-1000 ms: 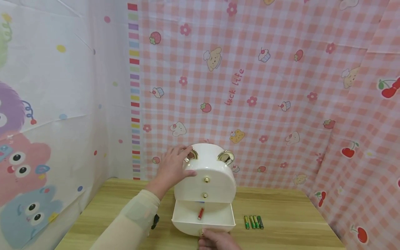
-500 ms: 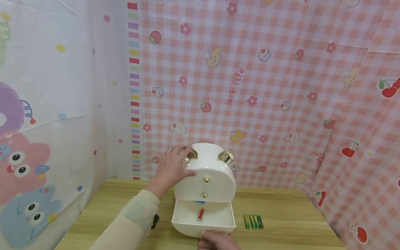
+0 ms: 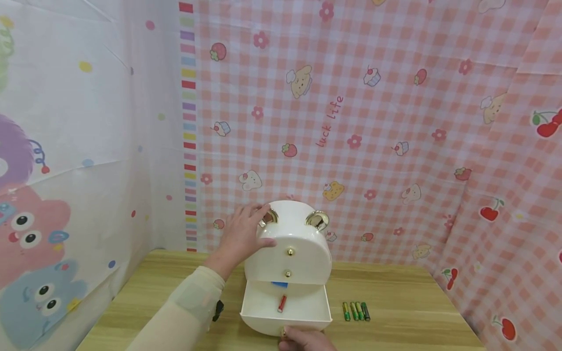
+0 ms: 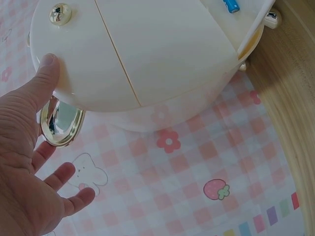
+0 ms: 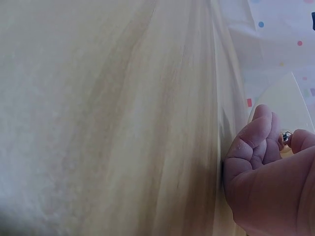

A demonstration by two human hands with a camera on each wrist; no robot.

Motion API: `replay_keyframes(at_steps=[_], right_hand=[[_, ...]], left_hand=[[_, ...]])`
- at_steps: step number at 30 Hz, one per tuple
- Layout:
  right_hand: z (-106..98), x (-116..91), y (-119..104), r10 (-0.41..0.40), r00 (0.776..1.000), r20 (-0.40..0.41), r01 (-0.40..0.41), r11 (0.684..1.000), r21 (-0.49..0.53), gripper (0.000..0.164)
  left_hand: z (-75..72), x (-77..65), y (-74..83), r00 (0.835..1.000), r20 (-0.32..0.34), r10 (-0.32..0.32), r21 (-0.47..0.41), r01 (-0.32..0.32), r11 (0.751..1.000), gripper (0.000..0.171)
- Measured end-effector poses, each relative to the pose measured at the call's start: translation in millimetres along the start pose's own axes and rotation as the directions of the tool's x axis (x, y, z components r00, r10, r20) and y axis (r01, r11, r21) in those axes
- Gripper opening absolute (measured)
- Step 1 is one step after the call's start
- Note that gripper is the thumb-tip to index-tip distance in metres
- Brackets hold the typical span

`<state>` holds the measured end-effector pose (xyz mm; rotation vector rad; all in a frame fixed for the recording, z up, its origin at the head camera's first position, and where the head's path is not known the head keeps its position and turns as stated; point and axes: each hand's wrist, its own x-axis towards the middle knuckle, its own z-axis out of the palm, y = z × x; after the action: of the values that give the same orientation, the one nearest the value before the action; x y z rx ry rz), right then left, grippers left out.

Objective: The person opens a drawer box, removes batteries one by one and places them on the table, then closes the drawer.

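A white drawer box (image 3: 287, 219) with gold ears stands on the table, its bottom drawer (image 3: 307, 320) pulled out. Inside the drawer lie a red battery (image 3: 282, 303) and, partly under the box's front, a blue item (image 3: 280, 284); in the left wrist view it looks like a blue battery (image 4: 231, 6). My left hand (image 3: 241, 236) holds the box's upper left, thumb on the front and index finger behind the gold ear (image 4: 61, 123); the other fingers spread free. With thumb and fingers, my right hand (image 3: 305, 340) pinches the drawer's gold knob (image 5: 285, 137).
Several green and yellow batteries (image 3: 356, 311) lie in a row on the wooden table (image 3: 395, 292), right of the drawer. Patterned cloth (image 3: 351, 170) hangs behind and along both sides. Two more gold knobs (image 3: 290, 252) sit on the closed upper drawers.
The bottom drawer has slid slightly farther toward me with my right hand on its knob, and more of the blue item shows. My left hand has stayed in place.
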<state>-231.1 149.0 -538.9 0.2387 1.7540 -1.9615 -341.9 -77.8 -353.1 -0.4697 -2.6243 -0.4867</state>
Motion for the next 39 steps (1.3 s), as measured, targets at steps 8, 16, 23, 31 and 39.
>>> replay_keyframes(at_steps=[8,16,23,31,39], right_hand=[[-1,0,3,0.012,1.000,-0.007,-0.012,1.000,0.011,0.029],[-3,2,7,0.020,1.000,-0.004,-0.020,1.000,0.003,0.031],[-3,2,9,0.006,1.000,-0.001,-0.006,1.000,-0.006,0.028],[-3,-1,10,0.008,1.000,0.029,-0.008,1.000,0.010,0.028],[-5,-4,12,0.016,0.999,0.047,-0.017,1.000,0.020,0.031]], left_hand=[[0.2,-0.1,-0.1,1.000,0.005,-0.007,-0.006,0.007,1.000,0.099],[0.1,-0.9,-0.1,1.000,0.001,-0.004,-0.004,0.004,1.000,0.098],[-1.2,-1.3,0.8,1.000,0.002,-0.005,-0.006,0.005,1.000,0.098],[-1.5,-1.0,0.2,1.000,0.002,-0.001,-0.005,0.001,1.000,0.098],[-0.8,-0.6,-0.2,1.000,0.000,0.000,-0.004,0.000,1.000,0.098]])
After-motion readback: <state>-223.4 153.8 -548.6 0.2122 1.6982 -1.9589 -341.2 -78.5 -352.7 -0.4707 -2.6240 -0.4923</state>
